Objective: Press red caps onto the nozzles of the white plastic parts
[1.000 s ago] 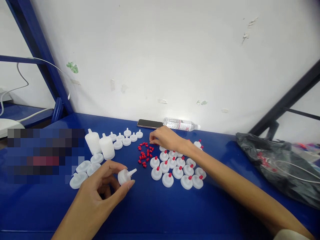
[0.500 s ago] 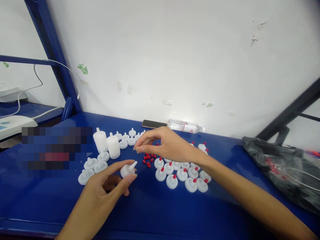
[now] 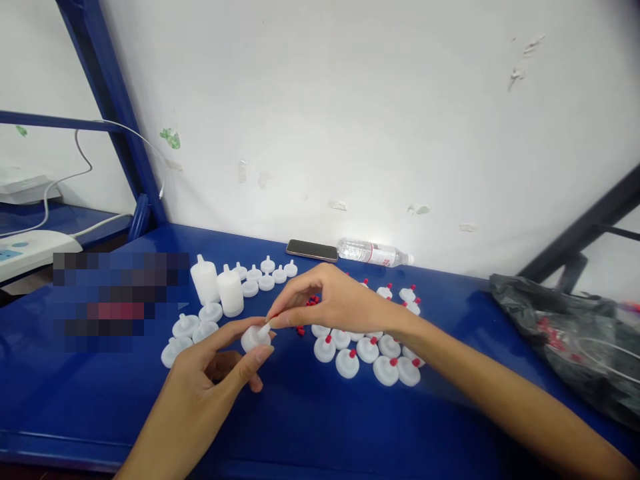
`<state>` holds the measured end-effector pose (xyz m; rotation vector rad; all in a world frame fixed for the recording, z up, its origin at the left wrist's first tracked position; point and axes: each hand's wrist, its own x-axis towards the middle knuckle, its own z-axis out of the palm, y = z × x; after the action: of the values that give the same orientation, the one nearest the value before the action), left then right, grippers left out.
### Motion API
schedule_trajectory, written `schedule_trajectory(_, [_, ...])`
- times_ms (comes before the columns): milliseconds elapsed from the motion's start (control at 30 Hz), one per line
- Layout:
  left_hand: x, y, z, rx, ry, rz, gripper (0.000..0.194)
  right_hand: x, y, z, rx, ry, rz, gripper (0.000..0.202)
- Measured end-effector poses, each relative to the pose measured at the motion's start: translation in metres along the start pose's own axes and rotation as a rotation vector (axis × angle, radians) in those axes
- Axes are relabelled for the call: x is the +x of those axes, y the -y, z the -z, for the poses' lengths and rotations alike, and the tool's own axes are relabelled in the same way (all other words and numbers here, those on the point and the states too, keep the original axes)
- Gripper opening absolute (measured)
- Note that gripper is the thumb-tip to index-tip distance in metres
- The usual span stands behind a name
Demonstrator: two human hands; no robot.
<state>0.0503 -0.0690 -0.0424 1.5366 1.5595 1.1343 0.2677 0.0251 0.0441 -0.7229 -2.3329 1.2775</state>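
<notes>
My left hand [image 3: 210, 377] grips a white nozzle lid [image 3: 254, 340] by its round base, between thumb and fingers, with the spout pointing up and right. At the spout's tip, my right hand [image 3: 333, 300] is closed in a pinch on a small red cap, of which only a trace shows between the fingertips. Behind and below the right hand lie loose red caps [image 3: 301, 331], partly hidden. To the right, several white lids with red tips [image 3: 347, 363] stand in a group. Bare white lids [image 3: 186, 326] sit left of my left hand.
Two white bottles with spouts [image 3: 231, 293] stand at the left, near more small white lids [image 3: 267, 282]. A phone [image 3: 312, 250] and a clear water bottle [image 3: 370, 253] lie along the wall. A dark plastic bag [image 3: 530, 313] rests on the blue table [image 3: 300, 427] at right.
My right hand has come down from above, and its pinched fingertips now meet the spout of the lid. My left hand keeps the lid in nearly the same place.
</notes>
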Motion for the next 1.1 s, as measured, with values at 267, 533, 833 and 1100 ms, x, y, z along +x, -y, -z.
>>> schedule_trajectory(267, [-0.002,-0.006,-0.001,0.009,-0.111,-0.104,0.057,-0.006,0.009,-0.021,-0.712,0.048,0.113,0.034])
schedule_trajectory(533, [-0.005,0.005,-0.002,0.026,-0.128,-0.182,0.047,-0.013,0.018,-0.027,-0.810,0.128,0.103,0.037])
schedule_trajectory(833, [-0.006,-0.003,-0.002,-0.128,0.032,-0.188,0.041,-0.018,0.025,-0.036,-0.969,0.248,0.124,0.017])
schedule_trajectory(1100, [-0.007,0.026,0.001,-0.254,0.213,-0.132,0.045,-0.016,0.024,-0.030,-0.917,0.307,0.116,0.024])
